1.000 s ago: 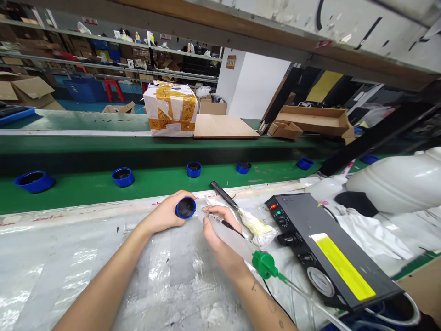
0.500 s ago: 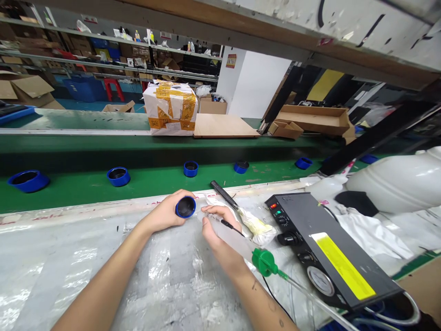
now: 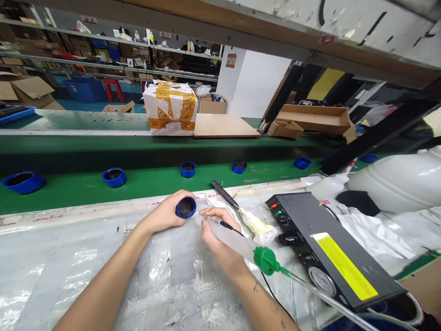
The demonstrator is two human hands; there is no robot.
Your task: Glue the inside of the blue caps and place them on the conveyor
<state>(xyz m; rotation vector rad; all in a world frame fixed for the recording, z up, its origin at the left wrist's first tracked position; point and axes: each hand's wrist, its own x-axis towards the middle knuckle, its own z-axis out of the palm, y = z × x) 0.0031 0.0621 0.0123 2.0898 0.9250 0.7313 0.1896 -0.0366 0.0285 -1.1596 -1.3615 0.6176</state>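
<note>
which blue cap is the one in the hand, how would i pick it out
Start at the long green belt and come down to the plastic-covered table in front of it. There the left hand grips a blue cap tipped on its side, beside the right hand holding a clear tube. The other blue caps stand spaced along the belt; this is the only one in a hand.

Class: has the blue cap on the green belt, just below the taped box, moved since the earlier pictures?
Yes. The blue cap slid left, judged against the still taped box.
</note>
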